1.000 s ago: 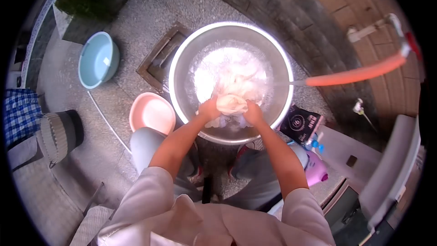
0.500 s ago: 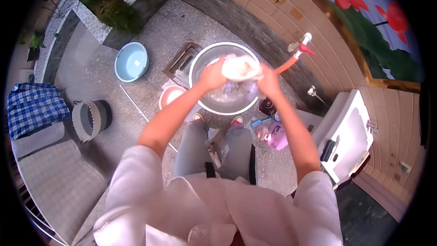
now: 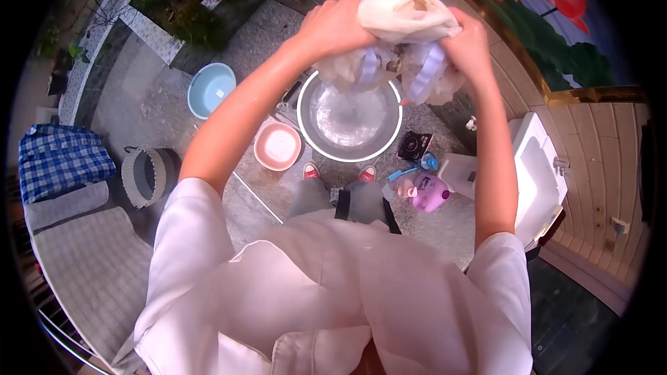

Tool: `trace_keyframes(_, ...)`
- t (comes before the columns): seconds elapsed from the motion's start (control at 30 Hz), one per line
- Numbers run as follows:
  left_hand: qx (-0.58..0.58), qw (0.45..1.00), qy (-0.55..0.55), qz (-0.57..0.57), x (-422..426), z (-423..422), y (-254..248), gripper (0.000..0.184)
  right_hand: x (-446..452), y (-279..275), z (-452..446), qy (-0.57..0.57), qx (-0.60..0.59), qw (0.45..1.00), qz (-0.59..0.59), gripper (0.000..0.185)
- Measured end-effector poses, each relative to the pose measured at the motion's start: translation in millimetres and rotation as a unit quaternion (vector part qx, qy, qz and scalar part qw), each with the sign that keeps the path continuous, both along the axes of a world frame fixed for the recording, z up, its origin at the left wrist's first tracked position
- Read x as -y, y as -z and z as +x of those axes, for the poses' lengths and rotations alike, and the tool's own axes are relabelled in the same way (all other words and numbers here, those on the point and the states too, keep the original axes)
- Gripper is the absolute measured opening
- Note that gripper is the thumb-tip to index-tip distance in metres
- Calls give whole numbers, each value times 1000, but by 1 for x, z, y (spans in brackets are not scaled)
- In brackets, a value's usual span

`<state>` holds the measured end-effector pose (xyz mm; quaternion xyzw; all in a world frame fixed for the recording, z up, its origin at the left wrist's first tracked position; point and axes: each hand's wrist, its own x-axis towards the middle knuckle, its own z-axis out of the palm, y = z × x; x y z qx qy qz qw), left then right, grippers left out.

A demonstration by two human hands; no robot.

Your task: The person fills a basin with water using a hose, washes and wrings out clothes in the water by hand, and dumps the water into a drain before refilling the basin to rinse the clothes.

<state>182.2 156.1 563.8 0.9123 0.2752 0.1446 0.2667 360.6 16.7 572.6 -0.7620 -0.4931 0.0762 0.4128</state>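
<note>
A bunched, cream-white cloth [image 3: 406,14] with lilac ribbon-like strips and sheer, ruffled parts hangs high in front of me. My left hand [image 3: 337,26] grips its left side, and my right hand [image 3: 467,45] is closed on its right side. Below the cloth, on the ground, stands a large round metal basin [image 3: 398,121] holding water. The cloth's hanging part overlaps the basin's far rim in view. The red tap and orange hose are mostly hidden behind the cloth and my right hand.
On the ground are a pink basin [image 3: 297,156], a blue basin [image 3: 228,83], a woven basket [image 3: 132,180], a black package [image 3: 415,146] and a purple bottle [image 3: 431,193]. A white sink [image 3: 524,198] stands right; a padded chair [image 3: 90,257] stands left with a checked cloth [image 3: 62,160].
Both hands have lifted the cloth up out of the metal basin, and its lower parts now hang down. My view has risen, so the basin looks smaller and more surroundings show.
</note>
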Motion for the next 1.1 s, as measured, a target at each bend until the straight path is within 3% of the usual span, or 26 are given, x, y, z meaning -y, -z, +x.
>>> trace_keyframes(0.13, -33, 998, -1, -45, 0, -4, 35, 58, 1, 33, -12, -9, -17, 999, -34, 26)
trace_keyframes(0.17, -44, 997, 5, -65, -2, -6, 52, 58, 2, 39, -20, 26, -12, 995, -100, 24)
trace_keyframes(0.27, -97, 990, -7, -107, -2, -12, 114, 59, 0, 111, -21, 17, -40, 990, -137, 20)
trace_keyframes(0.33, -52, 992, 5, -113, 6, -20, 174, 60, 5, 185, -20, -2, -60, 990, -127, 20)
trace_keyframes(0.57, -147, 979, -12, -141, 29, -31, 440, 64, 24, 433, -38, -31, -104, 982, -157, 26)
trace_keyframes(0.7, -211, 961, -23, -176, 35, -19, 566, 77, 24, 596, -37, -30, -76, 981, -173, 38)
trace_keyframes(0.73, -232, 967, -28, -105, 38, -15, 593, 80, 29, 637, -37, -17, -49, 987, -149, 41)
trace_keyframes(0.77, -250, 967, -34, -31, 39, -9, 620, 84, 29, 678, -34, -33, -37, 976, -214, 62)
trace_keyframes(0.8, -253, 966, -31, -35, 41, -7, 654, 84, 29, 704, -36, -32, -40, 974, -219, 62)
trace_keyframes(0.87, -343, 932, -14, 114, 41, -2, 723, 92, 19, 739, -43, -80, 61, 915, -391, 80)
trace_keyframes(0.9, -359, 926, 3, 116, 38, -2, 754, 90, 16, 773, -41, -120, 51, 882, -453, 90)
trace_keyframes(0.97, -379, 919, 37, 99, 32, -1, 810, 89, 13, 814, -44, -136, 76, 869, -469, 91)
trace_keyframes(1.0, -401, 910, 72, 80, 26, 3, 820, 88, 9, 832, -45, -153, 99, 854, -488, 93)
trace_keyframes(1.03, -453, 886, 99, 1, 20, 9, 830, 95, 4, 848, -41, -156, 78, 847, -502, 108)
trace_keyframes(1.1, -467, 878, 106, -7, 8, 15, 851, 100, -7, 875, -37, -137, 76, 835, -527, 109)
